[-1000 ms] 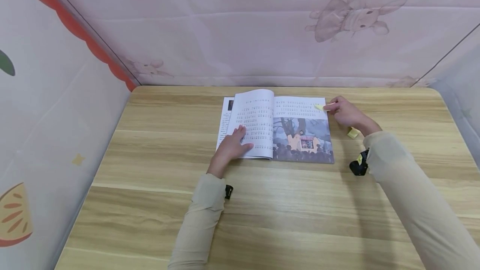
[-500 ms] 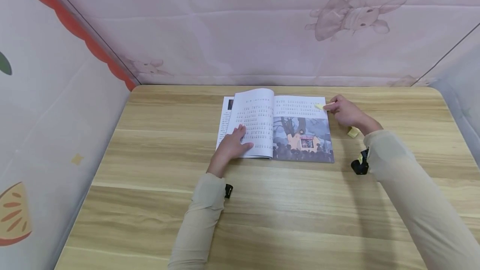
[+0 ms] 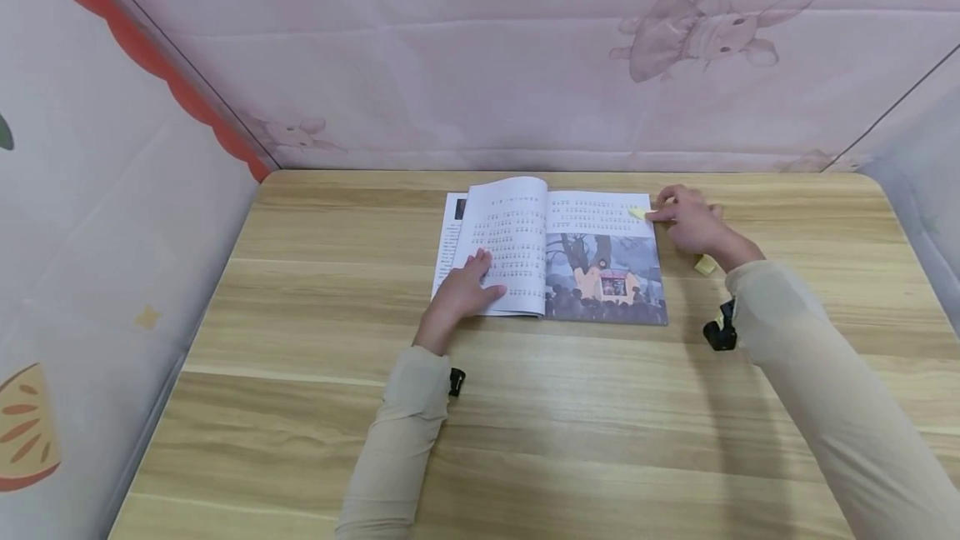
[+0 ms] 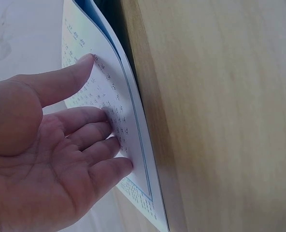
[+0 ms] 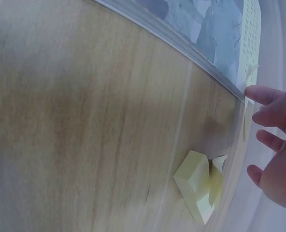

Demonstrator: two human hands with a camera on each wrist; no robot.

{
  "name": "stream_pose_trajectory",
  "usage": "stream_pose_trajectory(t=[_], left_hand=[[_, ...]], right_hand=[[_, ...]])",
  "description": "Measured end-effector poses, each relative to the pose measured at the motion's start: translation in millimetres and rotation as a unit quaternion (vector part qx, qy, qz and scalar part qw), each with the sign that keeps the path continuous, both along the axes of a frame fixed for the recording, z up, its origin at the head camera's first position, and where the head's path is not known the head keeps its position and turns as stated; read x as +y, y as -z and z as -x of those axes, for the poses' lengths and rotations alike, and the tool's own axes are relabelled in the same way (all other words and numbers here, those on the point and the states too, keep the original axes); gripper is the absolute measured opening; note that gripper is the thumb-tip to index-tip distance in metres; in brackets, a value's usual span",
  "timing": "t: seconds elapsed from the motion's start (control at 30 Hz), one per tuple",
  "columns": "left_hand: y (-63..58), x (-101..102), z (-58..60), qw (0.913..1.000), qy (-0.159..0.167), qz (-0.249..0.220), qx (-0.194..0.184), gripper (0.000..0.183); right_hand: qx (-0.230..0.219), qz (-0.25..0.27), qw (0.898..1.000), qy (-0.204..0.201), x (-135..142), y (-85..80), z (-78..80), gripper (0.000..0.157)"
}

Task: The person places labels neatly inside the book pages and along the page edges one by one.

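Note:
An open book (image 3: 607, 273) lies on the table, with text on the left page and an illustration on the lower right page. My left hand (image 3: 463, 290) rests on the left page, its fingers spread and thumb apart; in the left wrist view the fingertips touch the print. At the right page's upper outer edge sits a yellow sticky note (image 3: 637, 213), partly covered by my right hand (image 3: 693, 223). One fingertip presses there, while the other fingers (image 5: 268, 140) stand loose and apart. Beside the book, below the right hand, lies a pad of yellow sticky notes (image 5: 196, 183).
The wooden table (image 3: 315, 340) reaches back to a pink wall covering (image 3: 480, 90) with rabbit prints. A black wrist device (image 3: 720, 332) hangs beside the right sleeve, and another black device (image 3: 457, 382) shows at the left sleeve.
The right hand's fingers have loosened and spread from their earlier pinch, with one fingertip still at the note on the page edge. The left hand and the book stay put.

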State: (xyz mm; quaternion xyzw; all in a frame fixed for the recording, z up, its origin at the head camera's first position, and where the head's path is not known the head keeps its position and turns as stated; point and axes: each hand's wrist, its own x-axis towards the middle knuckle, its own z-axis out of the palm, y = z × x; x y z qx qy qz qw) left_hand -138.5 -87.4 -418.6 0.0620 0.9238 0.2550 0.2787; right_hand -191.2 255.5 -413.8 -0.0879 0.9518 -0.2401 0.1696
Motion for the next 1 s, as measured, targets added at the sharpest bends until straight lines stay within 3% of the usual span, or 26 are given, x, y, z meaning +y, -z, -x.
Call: stream_pose_trajectory(t=[0.63,1.0], left_hand=[[-0.6,0.5,-0.2,1.0000,-0.002,-0.001,-0.004,0.066],[-1.6,0.6,-1.2,1.0000,-0.001,-0.005,0.000,0.066]], right_hand=[[-0.026,0.003,1.000,-0.003,-1.6,-2.4,-1.6,0.051],[-0.015,0.067,0.998,0.004,-10.9,-4.4,0.5,0.051]])
